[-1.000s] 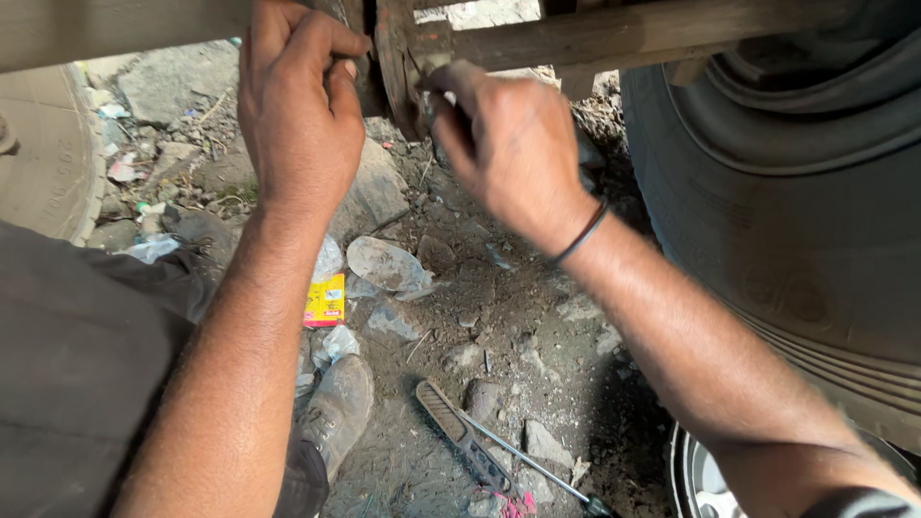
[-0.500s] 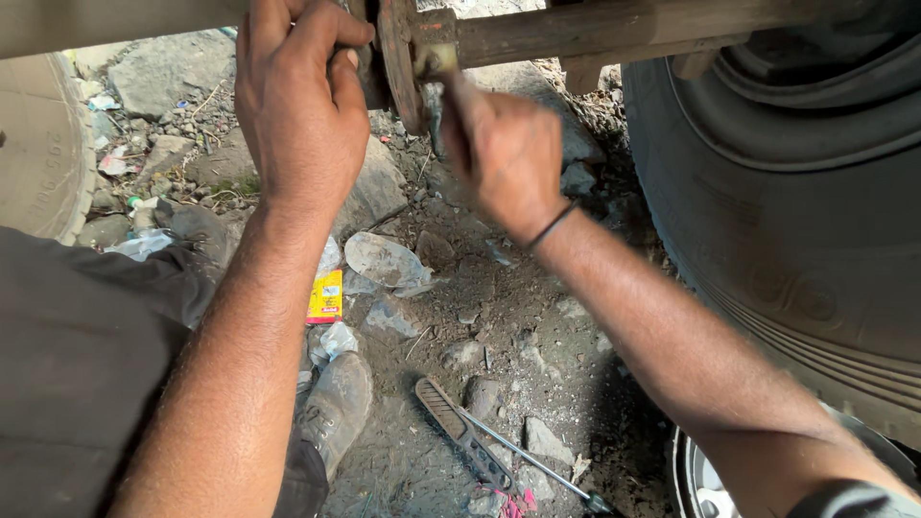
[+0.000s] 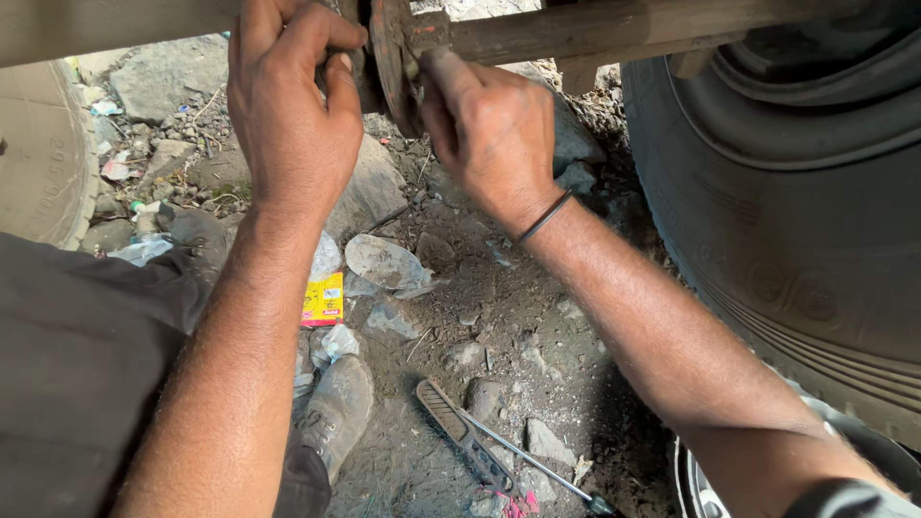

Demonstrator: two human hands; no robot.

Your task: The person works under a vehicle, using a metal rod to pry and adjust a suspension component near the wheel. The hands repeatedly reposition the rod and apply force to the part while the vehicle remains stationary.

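Note:
Both my hands are up at a rusty round flange (image 3: 389,58) on a horizontal shaft (image 3: 595,29) under a vehicle. My left hand (image 3: 293,115) curls around the flange's left side, thumb and fingers closed on it. My right hand (image 3: 489,129), with a dark band on the wrist, presses its fingers against the flange's right face; whether it holds a small part is hidden. On the dirt below lies a screwdriver (image 3: 499,451) with a dark ribbed handle, untouched.
A large black tyre (image 3: 796,211) fills the right side. Another pale tyre wall (image 3: 38,163) is at the left. Stones (image 3: 384,261), a yellow wrapper (image 3: 323,299) and my shoe (image 3: 336,412) lie on rubble ground.
My right hand has shifted left and up, closer against the flange. My left hand stays clamped on it.

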